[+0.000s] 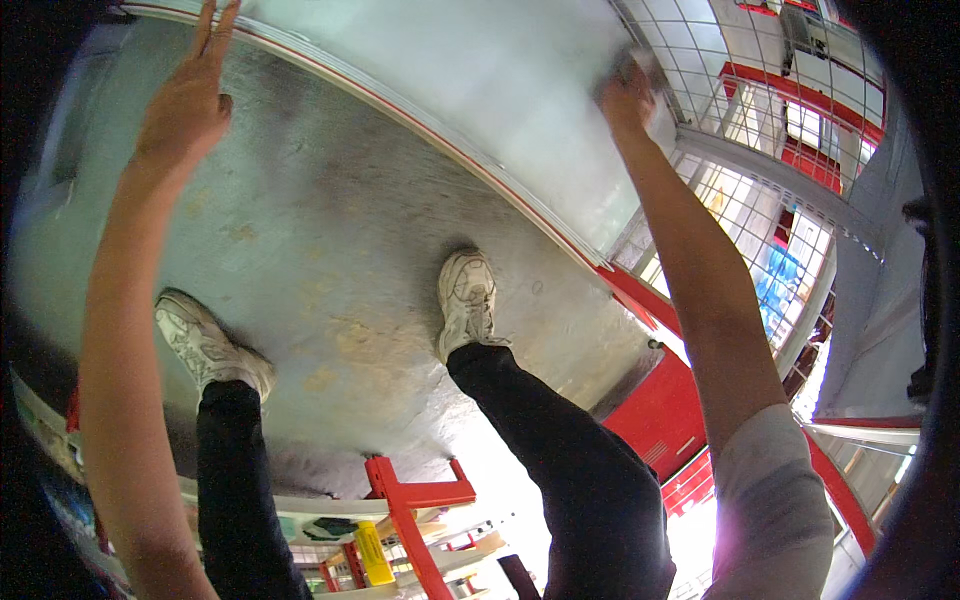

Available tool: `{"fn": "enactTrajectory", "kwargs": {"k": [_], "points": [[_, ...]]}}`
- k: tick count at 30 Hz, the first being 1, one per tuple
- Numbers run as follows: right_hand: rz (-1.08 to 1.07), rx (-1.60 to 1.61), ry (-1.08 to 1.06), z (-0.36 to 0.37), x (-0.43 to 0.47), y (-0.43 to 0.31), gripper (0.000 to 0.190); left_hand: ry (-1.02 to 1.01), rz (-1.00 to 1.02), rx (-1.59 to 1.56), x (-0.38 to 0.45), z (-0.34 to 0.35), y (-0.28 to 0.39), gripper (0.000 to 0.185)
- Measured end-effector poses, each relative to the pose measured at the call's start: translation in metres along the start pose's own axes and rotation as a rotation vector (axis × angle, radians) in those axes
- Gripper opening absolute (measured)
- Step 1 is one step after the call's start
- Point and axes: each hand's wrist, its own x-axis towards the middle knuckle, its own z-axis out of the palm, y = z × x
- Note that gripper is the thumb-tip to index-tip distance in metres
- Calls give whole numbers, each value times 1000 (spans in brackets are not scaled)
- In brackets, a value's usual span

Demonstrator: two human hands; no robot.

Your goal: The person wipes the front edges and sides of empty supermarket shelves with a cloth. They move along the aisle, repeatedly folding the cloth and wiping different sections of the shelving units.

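Note:
A white shelf panel [465, 82] with a red-striped front edge spans the upper part of the view. My left hand [184, 109] is at the far left of that edge, two fingers stretched over it and nothing seen in its grasp. Whether the fingertips press on the panel is unclear. Over the panel's right end, close to the wire grid, is my right hand [630, 97], blurred and with its fingers bent. Something dark and blurred shows around its fingers; I cannot tell whether the hand holds it.
Wire grid panels [720, 90] rise at the right, with red shelving beyond. A red metal base panel [660, 412] stands by my right leg. My white sneakers [466, 300] are on the grey concrete floor [337, 225]. Behind me are a red frame [420, 493] and a yellow container [373, 553].

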Motion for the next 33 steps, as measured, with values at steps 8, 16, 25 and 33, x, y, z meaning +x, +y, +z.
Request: {"fn": "enactTrajectory", "kwargs": {"k": [8,16,25,33], "points": [[-409,-26,15,13,66,-186,56,345,-38,-294,5,43,-6,107],[-726,-817,-218,-38,71,-41,38,396,-32,-267,5,48,-8,111],[-194,-765,-442,-57,15,86,33,332,-109,-371,1,46,-5,109],[-266,-630,-454,-36,21,204,39,178,-66,-249,-9,14,5,94]]}}
